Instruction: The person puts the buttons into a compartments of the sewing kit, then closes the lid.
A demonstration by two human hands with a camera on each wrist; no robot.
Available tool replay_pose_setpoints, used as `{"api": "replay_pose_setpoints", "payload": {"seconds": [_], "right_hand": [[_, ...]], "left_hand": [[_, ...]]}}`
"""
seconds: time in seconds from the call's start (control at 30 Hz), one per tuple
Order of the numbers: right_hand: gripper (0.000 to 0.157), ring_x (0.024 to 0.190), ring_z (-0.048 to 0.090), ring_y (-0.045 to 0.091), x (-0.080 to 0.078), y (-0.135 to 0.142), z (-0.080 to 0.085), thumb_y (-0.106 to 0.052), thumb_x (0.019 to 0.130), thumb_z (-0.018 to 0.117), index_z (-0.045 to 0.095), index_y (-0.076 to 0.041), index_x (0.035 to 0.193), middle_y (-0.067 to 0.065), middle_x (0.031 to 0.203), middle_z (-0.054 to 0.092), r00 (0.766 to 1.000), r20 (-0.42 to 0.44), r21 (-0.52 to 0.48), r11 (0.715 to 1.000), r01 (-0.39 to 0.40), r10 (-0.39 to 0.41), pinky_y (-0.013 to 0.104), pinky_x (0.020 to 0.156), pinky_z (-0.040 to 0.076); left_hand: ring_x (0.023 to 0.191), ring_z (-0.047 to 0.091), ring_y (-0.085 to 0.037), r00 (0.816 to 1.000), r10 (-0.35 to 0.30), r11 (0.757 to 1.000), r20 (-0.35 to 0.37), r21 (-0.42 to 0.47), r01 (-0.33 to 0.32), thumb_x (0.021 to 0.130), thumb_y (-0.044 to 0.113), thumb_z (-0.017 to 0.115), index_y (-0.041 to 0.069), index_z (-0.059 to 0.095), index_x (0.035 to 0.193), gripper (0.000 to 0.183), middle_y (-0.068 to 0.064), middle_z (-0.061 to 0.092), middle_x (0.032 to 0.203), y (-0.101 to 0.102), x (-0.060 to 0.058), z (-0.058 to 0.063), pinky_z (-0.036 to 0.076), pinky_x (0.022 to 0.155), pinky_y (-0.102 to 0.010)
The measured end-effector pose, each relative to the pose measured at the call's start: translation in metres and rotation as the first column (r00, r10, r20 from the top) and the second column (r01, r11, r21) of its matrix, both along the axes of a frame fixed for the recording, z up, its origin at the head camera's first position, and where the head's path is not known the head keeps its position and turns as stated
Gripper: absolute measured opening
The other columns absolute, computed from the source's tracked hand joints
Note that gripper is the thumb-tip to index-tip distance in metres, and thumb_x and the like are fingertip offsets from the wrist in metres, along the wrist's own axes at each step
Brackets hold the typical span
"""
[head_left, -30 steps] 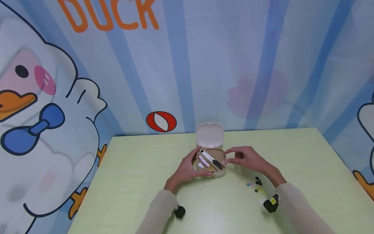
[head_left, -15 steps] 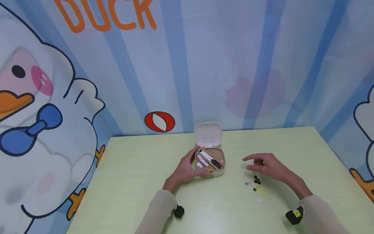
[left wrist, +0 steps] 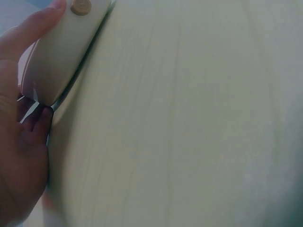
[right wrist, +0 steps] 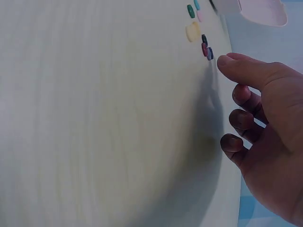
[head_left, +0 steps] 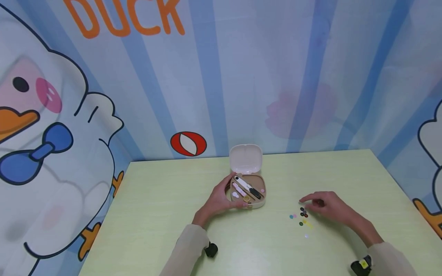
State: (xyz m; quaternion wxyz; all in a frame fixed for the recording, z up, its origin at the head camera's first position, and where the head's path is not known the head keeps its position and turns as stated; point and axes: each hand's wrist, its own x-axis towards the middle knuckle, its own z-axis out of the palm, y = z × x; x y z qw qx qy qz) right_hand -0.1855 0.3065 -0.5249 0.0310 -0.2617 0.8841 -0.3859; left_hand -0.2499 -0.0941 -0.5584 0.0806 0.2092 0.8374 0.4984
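Note:
In the head view my left hand grips the side of an open sewing box, thumb at its front and fingers round its left side. The left wrist view shows the thumb by the box's round clasp. Inside lie a white-and-black slim tool, a pink slim piece, a gold round piece and small white pieces. My right hand hovers at the small dark buttons, its fingers loosely bent. No held thing shows between thumb and forefinger, though the thumb partly hides the forefinger in the right wrist view.
The box's lid stands raised at the back. Near the dark buttons lie a blue button, yellow ones, a green one and a pale one. A printed curtain rises behind the pale table.
My right hand has moved from the box's right edge rightward and toward me, to the loose buttons. The left hand keeps its grip on the sewing box.

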Motion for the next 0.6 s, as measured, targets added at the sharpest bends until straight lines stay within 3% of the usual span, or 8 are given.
{"api": "replay_pose_setpoints", "payload": {"seconds": [0.43, 0.6], "right_hand": [[0.017, 0.064, 0.043, 0.000, -0.0010, 0.0011, -0.0097, -0.002, 0.094, 0.075, 0.080, -0.005, 0.110, -0.009, 0.077, 0.062, 0.997, -0.019, -0.027, 0.996, -0.082, 0.081, 0.021, 0.052, 0.041], [0.015, 0.066, 0.045, 0.001, -0.0015, 0.0006, -0.0093, -0.004, 0.093, 0.076, 0.081, -0.008, 0.107, -0.010, 0.082, 0.065, 0.997, -0.017, -0.002, 0.997, -0.074, 0.074, 0.021, 0.054, 0.043]], "left_hand": [[0.148, 0.039, -0.019, 1.000, 0.004, 1.000, 0.008, 0.016, -0.004, 0.074, 0.044, 0.094, 0.022, 0.030, 0.165, 0.113, 0.001, 0.036, 0.165, -0.0001, 0.0008, 0.0004, 0.036, 0.120, -0.038], [0.149, 0.038, -0.019, 1.000, 0.004, 1.000, 0.012, 0.011, -0.004, 0.074, 0.047, 0.094, 0.022, 0.029, 0.165, 0.114, 0.002, 0.036, 0.165, -0.0002, 0.0016, 0.0014, 0.036, 0.120, -0.037]]}}
